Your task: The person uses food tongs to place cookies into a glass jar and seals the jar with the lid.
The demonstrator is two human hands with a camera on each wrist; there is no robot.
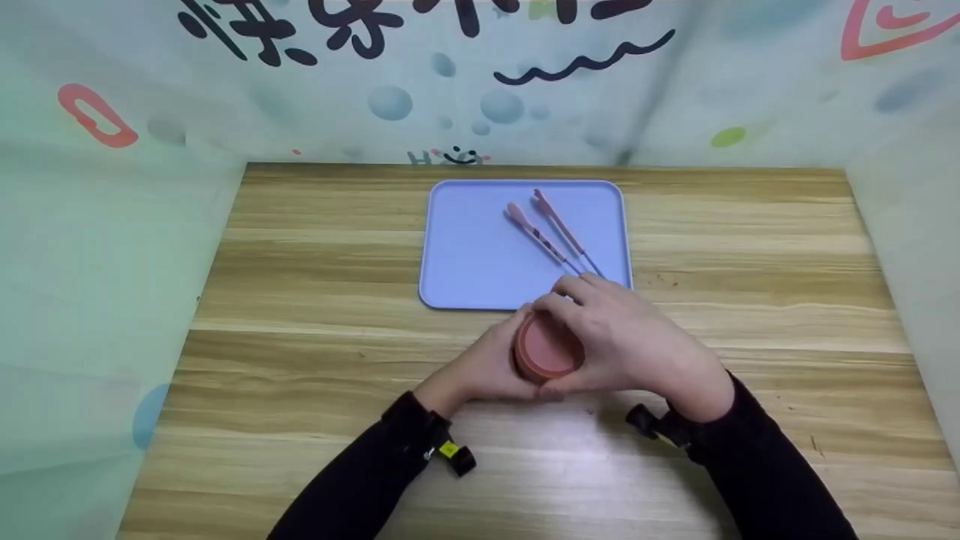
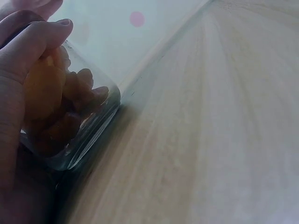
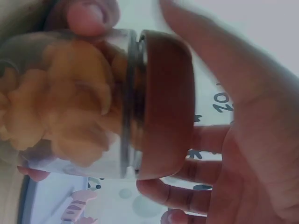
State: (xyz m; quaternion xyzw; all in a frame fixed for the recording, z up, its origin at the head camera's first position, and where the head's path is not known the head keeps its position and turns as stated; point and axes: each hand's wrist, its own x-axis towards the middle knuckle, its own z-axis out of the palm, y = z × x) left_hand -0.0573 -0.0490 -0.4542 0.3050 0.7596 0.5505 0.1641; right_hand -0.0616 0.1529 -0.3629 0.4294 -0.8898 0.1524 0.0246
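Note:
A clear jar (image 2: 105, 122) with a reddish-brown lid (image 1: 551, 346) is between both hands, at the near edge of the tray. Lumpy orange-brown pieces (image 3: 74, 112) fill the jar, and a narrow gap shows between lid and glass rim in the right wrist view. My left hand (image 1: 491, 364) grips the jar's body from the left. Around the lid curves my right hand (image 1: 637, 337), its fingertips (image 3: 154, 189) touching the lid's edge; its blurred thumb looks slightly apart from the lid in the right wrist view.
Beyond the hands lies a periwinkle tray (image 1: 472, 247). Two slim utensils with pink handles (image 1: 555, 217) rest on it, their thin metal ends partly hidden by my right hand. A printed curtain (image 1: 322, 112) stands behind the wooden table (image 1: 300, 420) and along its sides.

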